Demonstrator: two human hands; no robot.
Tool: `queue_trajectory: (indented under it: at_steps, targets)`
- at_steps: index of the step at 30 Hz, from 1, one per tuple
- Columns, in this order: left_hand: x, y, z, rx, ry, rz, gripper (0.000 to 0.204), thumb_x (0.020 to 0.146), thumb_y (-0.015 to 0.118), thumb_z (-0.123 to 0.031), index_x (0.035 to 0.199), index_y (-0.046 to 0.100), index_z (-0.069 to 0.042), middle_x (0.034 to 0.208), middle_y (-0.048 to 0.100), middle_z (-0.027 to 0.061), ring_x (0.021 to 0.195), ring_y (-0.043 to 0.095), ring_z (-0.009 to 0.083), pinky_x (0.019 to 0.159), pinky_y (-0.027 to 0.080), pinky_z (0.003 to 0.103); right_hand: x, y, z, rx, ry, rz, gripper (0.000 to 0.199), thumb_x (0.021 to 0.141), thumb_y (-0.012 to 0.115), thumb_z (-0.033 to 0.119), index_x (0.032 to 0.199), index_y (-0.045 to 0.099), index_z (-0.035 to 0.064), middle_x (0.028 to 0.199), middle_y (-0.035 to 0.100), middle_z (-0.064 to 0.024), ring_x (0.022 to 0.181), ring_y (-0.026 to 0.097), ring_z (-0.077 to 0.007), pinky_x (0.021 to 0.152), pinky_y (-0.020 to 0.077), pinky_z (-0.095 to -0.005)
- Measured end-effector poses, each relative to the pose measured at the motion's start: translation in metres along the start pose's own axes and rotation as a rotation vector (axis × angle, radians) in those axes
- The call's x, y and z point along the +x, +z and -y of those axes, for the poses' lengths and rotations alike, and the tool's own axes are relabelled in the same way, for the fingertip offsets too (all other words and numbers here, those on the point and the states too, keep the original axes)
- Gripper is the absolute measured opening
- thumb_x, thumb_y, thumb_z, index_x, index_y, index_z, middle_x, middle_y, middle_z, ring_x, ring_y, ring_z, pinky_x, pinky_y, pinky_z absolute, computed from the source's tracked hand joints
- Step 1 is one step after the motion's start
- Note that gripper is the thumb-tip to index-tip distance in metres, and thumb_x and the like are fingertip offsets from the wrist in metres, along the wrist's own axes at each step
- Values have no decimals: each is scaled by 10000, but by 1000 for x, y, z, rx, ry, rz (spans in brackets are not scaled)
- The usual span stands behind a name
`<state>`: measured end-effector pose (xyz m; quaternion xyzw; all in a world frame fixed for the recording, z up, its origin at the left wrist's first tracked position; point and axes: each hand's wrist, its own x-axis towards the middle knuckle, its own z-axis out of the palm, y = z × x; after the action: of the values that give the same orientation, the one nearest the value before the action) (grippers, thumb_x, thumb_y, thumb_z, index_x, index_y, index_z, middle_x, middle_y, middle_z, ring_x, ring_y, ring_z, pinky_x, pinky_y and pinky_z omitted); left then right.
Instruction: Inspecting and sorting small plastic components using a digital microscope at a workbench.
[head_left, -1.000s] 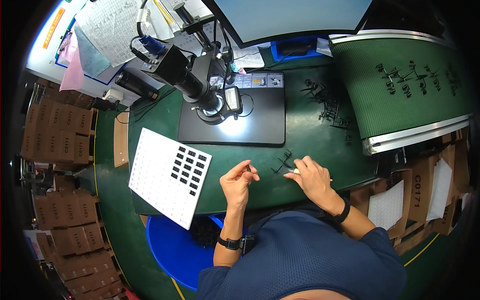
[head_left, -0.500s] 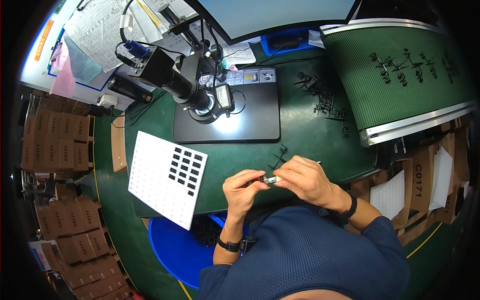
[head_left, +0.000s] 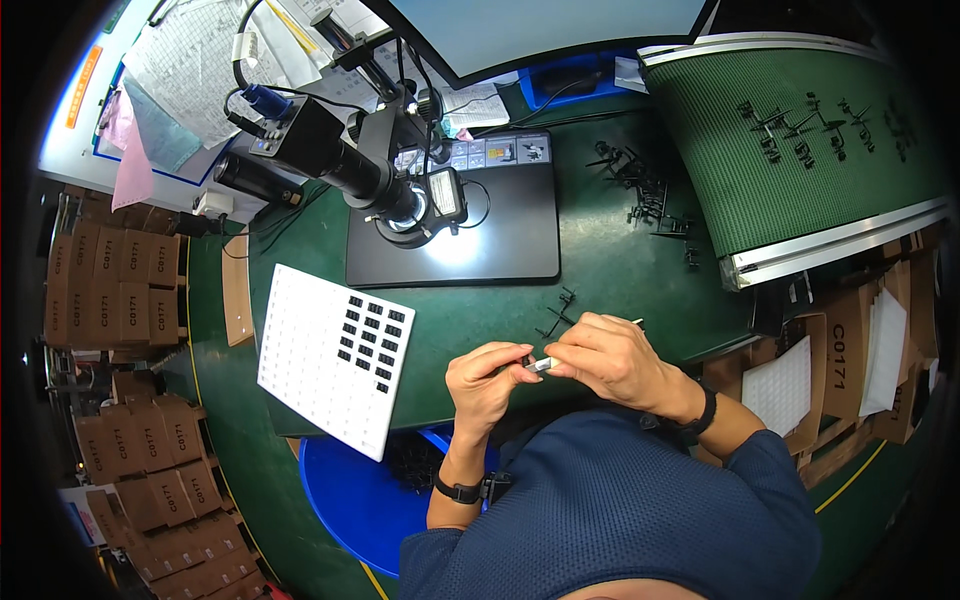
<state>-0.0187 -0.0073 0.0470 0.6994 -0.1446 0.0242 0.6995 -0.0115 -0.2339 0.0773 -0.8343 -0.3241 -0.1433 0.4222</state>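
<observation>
My left hand [head_left: 488, 378] is closed, pinching a small black plastic part [head_left: 527, 359] between thumb and fingertips. My right hand [head_left: 608, 358] wraps round what looks like a slim, pale-handled craft knife [head_left: 541, 365]. Its silvery end meets the black part, and its thin tail sticks out behind the knuckles. Fingers hide most of both things. Just beyond my hands lies a black branched plastic sprue [head_left: 558, 314] on the green table. At left, a white tray [head_left: 310, 350] holds rows of small black parts [head_left: 372, 330] in its right-hand part.
A camera microscope [head_left: 370, 180] shines on a black mat [head_left: 500, 230], below a monitor [head_left: 560, 35]. More black sprues [head_left: 645, 190] lie at right beside a green conveyor belt [head_left: 800, 190]. A blue bin [head_left: 345, 500] with black scraps sits below the table edge. Cartons [head_left: 110, 270] stack at left.
Both hands stay in nearly the same place. The silvery end of the craft knife has tilted slightly against the black part.
</observation>
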Motion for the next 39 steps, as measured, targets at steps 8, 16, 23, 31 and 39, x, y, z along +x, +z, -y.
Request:
queue_trajectory:
  at_steps: [8,16,23,31,39]
  targets:
    - [-8,5,2,-173,-53,-57,188,858,788,104,1044,759,92,938,751,177,771,747,212,688,627,288,0,4,2,-96,-68,-89,224,868,799,222,1002,736,54,864,665,-17,730,611,-182,612,469,-334]
    - [41,-19,27,15,-277,-267,255,998,714,-43,1230,717,64,1011,767,127,886,730,172,822,568,288,-18,6,-12,-154,40,-156,229,861,814,202,1010,749,41,879,683,-30,741,635,-196,628,495,-339]
    - [109,-70,78,545,-29,-393,246,895,799,-73,1109,785,46,1007,799,168,867,726,180,830,549,316,-32,17,-17,-80,86,-70,202,870,813,149,1009,742,21,866,676,-55,735,637,-222,636,523,-351]
    - [129,-67,78,546,-158,-398,394,782,921,-176,1092,804,37,1028,768,227,956,724,284,928,535,380,-47,13,-19,-96,165,-124,207,857,821,139,989,741,1,846,681,-69,732,639,-234,642,528,-359]
    - [131,-74,92,630,-75,-413,416,754,929,-222,1053,802,37,961,771,208,895,709,301,881,527,391,-52,12,-23,-111,175,-155,206,855,827,137,994,744,10,857,695,-73,767,664,-248,677,547,-364]
